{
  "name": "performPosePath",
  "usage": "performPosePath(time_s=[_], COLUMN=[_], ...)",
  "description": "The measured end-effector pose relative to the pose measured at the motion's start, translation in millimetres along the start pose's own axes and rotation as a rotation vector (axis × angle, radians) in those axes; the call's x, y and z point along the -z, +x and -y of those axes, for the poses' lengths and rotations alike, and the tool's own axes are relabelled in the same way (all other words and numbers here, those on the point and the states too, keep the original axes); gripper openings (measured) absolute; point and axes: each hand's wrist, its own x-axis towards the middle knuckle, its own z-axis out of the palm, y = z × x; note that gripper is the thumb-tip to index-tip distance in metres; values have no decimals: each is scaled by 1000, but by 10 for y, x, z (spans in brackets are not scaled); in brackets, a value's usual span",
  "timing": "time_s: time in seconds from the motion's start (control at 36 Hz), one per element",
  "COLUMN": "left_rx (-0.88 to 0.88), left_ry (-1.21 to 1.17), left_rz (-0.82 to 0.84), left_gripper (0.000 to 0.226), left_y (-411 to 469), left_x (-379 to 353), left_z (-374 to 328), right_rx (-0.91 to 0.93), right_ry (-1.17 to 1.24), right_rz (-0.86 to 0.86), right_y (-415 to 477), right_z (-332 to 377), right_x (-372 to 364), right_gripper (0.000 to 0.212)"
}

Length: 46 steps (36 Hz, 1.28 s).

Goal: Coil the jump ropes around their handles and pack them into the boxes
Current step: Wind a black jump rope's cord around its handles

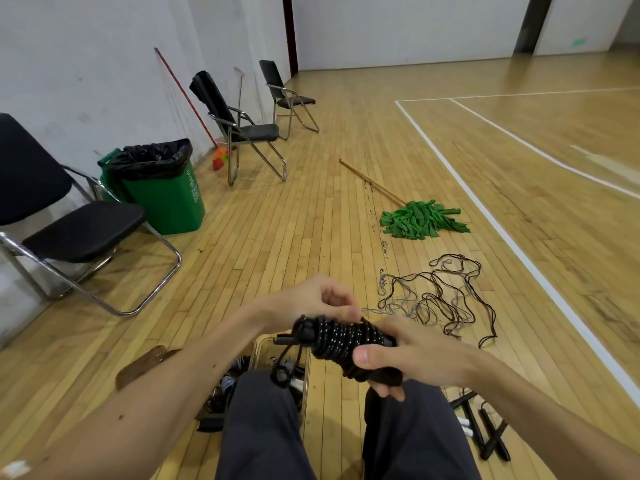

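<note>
Speckled braided black rope, glossy wooden floor, chromed chair frame, green plastic bin

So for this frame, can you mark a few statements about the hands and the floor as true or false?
1. The right hand grips the coiled black jump rope. True.
2. The mop head on the floor is red. False: it is green.
3. A tangle of loose ropes lies on the floor beyond the hands, to the right. True.
4. The green bin has no liner. False: a black bag lines it and folds over its rim.
5. The left hand rests on a knee. False: it is up at the bundle, pinching the rope.
</note>
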Motion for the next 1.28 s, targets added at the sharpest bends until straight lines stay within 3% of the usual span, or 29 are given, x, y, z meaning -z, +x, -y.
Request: performPosePath(time_s=[0.11, 0.25, 0.36, 0.5, 0.69, 0.92, 1.0, 1.17, 1.28], left_rx=[60, 40, 74, 149, 183, 184, 160, 97, 28], left_ry=[-55, -319, -316, -138, 301, 981, 1133, 1129, 918], left_rz=[-48, -150, -198, -221, -172, -168, -127, -28, 6], left_gripper=[21, 16, 23, 23, 28, 29, 35, 38, 38], left_y=[-67, -64, -94, -122, -153, -225, -205, -162, -108], left_x=[-85, -185, -219, -259, -345, -350, -280, -92, 59], left_z=[129, 233, 255, 263, 116, 65, -9, -145, -155], right_rx=[66, 91, 45, -26, -107, -224, -276, -409, -429], right_ry=[88, 55, 54, 50, 74, -107, -175, -367, -405], right_rz=[-58, -203, -338, -526, -602, -527, -443, -161, -4], right_y=[-44, -28, 21, 153, 359, 450, 462, 443, 380], right_z=[68, 57, 32, -55, -147, -302, -323, -246, -176], right_x=[93, 265, 307, 353, 251, 193, 152, 133, 171], right_gripper=[58, 68, 53, 55, 44, 53, 53, 68, 66])
